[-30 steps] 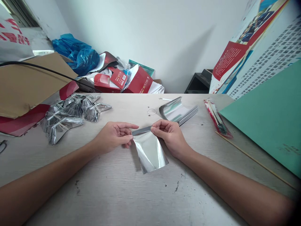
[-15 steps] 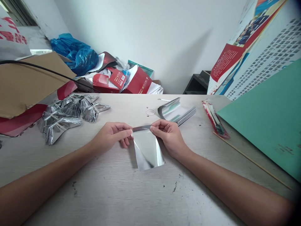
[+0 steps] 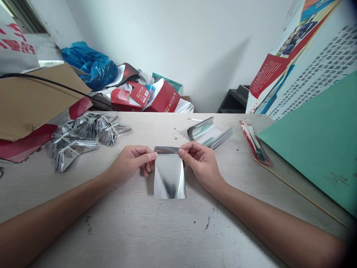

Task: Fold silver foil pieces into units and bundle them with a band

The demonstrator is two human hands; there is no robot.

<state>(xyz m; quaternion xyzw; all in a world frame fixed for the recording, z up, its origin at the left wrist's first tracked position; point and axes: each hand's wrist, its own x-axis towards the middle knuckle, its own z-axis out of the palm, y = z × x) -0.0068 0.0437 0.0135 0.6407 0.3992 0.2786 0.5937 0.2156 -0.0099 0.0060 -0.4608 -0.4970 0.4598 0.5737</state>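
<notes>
A shiny silver foil sheet point(image 3: 169, 175) hangs between my two hands over the table, with a narrow folded strip along its top edge. My left hand point(image 3: 136, 158) pinches the upper left corner between thumb and fingers. At the upper right corner, my right hand point(image 3: 200, 160) grips the sheet the same way. Just beyond my right hand lies a curved stack of silver sheets point(image 3: 209, 132). Left of my left hand is a pile of pleated silver foil pieces point(image 3: 83, 134), tied or pinched at their middles.
A thin ring point(image 3: 179, 134) lies near the stack. To the right are a packet of brushes point(image 3: 255, 143), a thin wooden stick point(image 3: 301, 191) and a green board point(image 3: 315, 141). A cardboard box point(image 3: 41, 98) stands at left; red boxes point(image 3: 164, 98) sit behind the table point(image 3: 134, 230).
The foil sheet has swung from slanting rightward to hanging straighter, its lower end shifting left. Its folded top strip now lies level. Both hands keep their pinch and have barely moved.
</notes>
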